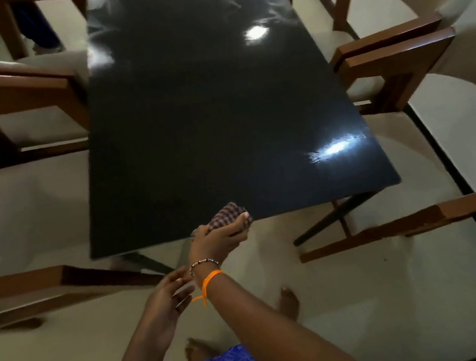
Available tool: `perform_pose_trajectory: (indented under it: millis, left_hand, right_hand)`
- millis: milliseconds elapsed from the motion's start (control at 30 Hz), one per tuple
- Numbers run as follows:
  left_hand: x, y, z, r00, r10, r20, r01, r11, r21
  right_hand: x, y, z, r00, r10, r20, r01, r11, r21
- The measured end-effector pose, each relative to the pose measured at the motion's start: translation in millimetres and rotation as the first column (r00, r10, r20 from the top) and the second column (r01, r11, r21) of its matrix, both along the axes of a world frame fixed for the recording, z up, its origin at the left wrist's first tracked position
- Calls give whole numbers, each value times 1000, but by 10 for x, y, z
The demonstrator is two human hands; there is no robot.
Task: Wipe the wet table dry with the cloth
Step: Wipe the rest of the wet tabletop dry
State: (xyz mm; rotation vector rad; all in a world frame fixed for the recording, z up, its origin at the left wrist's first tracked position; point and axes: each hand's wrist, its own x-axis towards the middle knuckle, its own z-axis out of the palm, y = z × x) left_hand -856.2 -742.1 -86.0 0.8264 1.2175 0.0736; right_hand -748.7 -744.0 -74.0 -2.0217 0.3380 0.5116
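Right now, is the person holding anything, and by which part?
The right hand grips a bunched checked cloth around its lower part, at the table's near edge. The left hand holds nothing.

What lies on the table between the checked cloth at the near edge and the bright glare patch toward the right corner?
Nothing: in the head view, only bare glossy black table separates the cloth from the glare patch.
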Motion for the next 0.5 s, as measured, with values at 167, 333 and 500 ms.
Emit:
perform_pose_trajectory:
  millis: [167,333,500]
  left_hand:
    - [-862,453,-17,970,241,-39,-239,970,51]
    - [-1505,517,-3,888,452,-87,-452,892,19]
    - [-1597,321,-10,864,501,-50,-501,865,4]
  right_hand:
    - [-913,604,193,956,254,-149,-258,966,-10]
    - [-1739,989,426,736,666,-121,-625,738,254]
    - [-1905,1084,532,238,893,382,-970,242,39]
